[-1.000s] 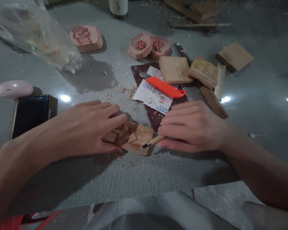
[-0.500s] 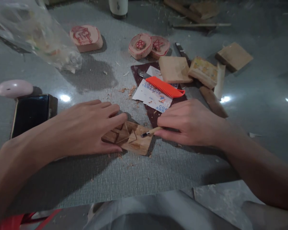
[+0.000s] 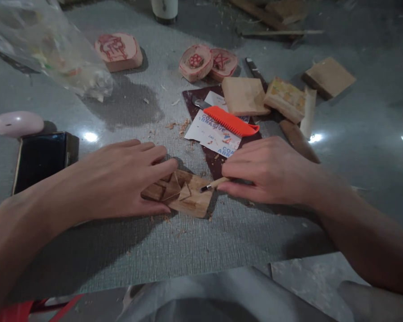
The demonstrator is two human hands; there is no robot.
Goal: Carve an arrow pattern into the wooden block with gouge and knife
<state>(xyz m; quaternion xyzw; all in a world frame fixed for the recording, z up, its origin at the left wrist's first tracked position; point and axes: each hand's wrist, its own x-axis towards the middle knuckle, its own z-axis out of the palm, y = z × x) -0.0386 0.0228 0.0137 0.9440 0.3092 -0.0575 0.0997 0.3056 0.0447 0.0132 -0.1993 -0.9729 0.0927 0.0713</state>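
Observation:
A carved wooden block [image 3: 195, 202] with raised angular shapes lies flat on the grey table [image 3: 147, 255]. My left hand [image 3: 130, 179] grips its left end, fingers over the far side and thumb along the near edge. In my right hand [image 3: 265, 172] is a thin brush [image 3: 218, 182] with a wooden handle, a metal ferrule and a dark tip. That tip is over the right part of the block; whether it touches the wood I cannot tell. My right palm and the rest of the handle are hidden.
Beyond my hands, an orange-handled cutter [image 3: 233, 121] lies on printed abrasive paper [image 3: 204, 129]. Plain wood blocks [image 3: 245, 96] and pink carved pieces [image 3: 195, 62] sit farther back. At left are a black phone [image 3: 40, 156], a pink oval case [image 3: 18, 124] and a clear plastic bag [image 3: 63, 58].
The brush tip has shifted slightly to the right across the block, together with my right hand. My left hand and the block stay nearly where they were.

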